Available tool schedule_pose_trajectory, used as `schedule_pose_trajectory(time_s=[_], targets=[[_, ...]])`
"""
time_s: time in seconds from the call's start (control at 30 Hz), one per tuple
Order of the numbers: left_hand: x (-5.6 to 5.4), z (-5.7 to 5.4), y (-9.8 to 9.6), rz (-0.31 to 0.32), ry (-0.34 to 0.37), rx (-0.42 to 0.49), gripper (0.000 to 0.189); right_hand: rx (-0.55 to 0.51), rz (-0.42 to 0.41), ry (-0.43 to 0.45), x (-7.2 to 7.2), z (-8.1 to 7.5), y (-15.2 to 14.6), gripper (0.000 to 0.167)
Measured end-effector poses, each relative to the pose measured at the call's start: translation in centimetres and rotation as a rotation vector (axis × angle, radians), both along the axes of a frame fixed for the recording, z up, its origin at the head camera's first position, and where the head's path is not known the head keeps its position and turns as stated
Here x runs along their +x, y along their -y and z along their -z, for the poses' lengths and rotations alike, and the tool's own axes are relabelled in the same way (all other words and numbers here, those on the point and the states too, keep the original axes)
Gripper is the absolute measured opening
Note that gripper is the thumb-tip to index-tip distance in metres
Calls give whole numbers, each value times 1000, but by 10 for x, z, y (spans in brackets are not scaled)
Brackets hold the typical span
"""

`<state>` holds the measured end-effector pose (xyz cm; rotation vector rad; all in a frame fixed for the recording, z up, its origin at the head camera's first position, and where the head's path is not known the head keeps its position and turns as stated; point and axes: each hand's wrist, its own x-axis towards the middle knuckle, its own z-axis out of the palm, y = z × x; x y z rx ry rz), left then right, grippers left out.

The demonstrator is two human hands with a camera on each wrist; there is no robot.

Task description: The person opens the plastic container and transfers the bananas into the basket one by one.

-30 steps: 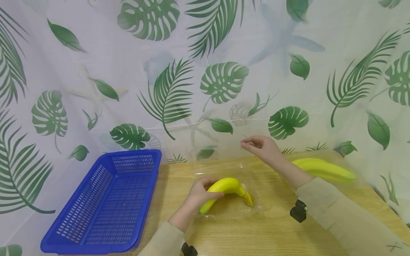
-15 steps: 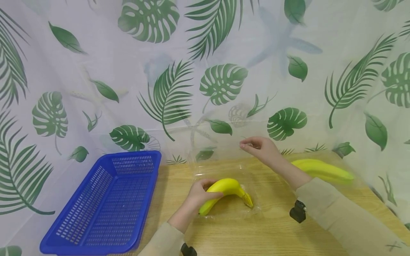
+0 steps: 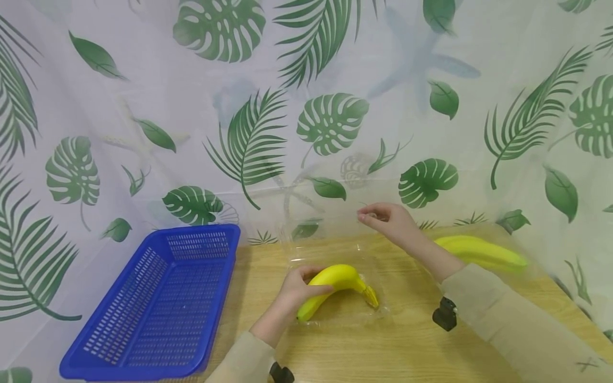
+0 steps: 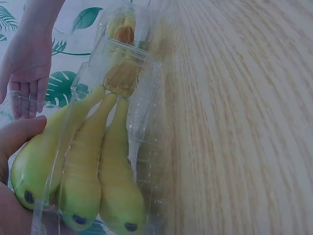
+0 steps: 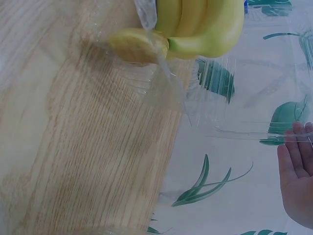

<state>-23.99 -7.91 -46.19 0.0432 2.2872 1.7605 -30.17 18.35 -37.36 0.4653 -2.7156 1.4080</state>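
Note:
A small bunch of yellow bananas [image 3: 337, 276] lies in a clear plastic clamshell box [image 3: 378, 266] on the table. My left hand [image 3: 292, 292] grips the bunch at its left side, thumb across the front. In the left wrist view the joined bananas [image 4: 80, 171] have greenish, dark-tipped ends, and my left thumb [image 4: 24, 132] rests on one of them. The box's clear lid [image 5: 225, 132] stands raised at the back. My right hand [image 3: 395, 223] pinches the lid's upper right edge between thumb and fingers; in the right wrist view, the fingers [image 5: 303, 147] overlap that edge.
To the left stands a blue perforated plastic basket [image 3: 220, 298]. At the right, behind my right forearm, lies another bunch of bananas [image 3: 483, 252] inside clear plastic. The wooden table [image 3: 407, 351] ends at a leaf-printed curtain [image 3: 287, 69].

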Motion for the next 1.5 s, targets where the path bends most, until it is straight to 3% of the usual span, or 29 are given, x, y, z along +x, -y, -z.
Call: schedule_pose_trajectory(time_s=[0.53,0.77,1.0,1.5], targets=[[0,-15,4,17,0,58,50,13,1,-23,0,-1,0,37],[1,-22,8,55,-6,66,48,11,-2,-17,1,0,-1,37],[3,-36,11,100,-2,84,49,15,-4,-20,0,0,0,37],[11,-58,18,105,-8,114,50,5,-13,-14,1,-1,-1,36]])
